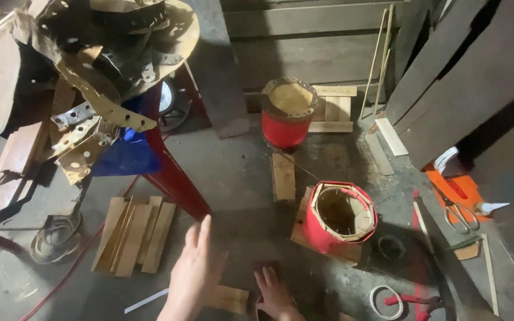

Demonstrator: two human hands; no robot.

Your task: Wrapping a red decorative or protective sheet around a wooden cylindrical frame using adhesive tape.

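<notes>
My left hand (194, 273) hovers over the concrete floor with its fingers together and stretched out, holding nothing. It is nearest to a stack of thin wooden slats (135, 235) on its left. My right hand (275, 294) lies low at the bottom edge, fingers spread, its tips at a small dark red piece (266, 266). A flat wooden piece (228, 299) lies between the two hands. To the right stands an open red cylinder lined with wood strips (340, 217), resting on wooden boards.
A second red cylinder with a punched tan top (287, 116) stands farther back. A red stool leg (174, 172) slants under a heap of punched leather scraps (102, 65). A short plank (284, 175), scissors (459, 215), a tape roll (385, 300) and red pliers (417, 302) lie around.
</notes>
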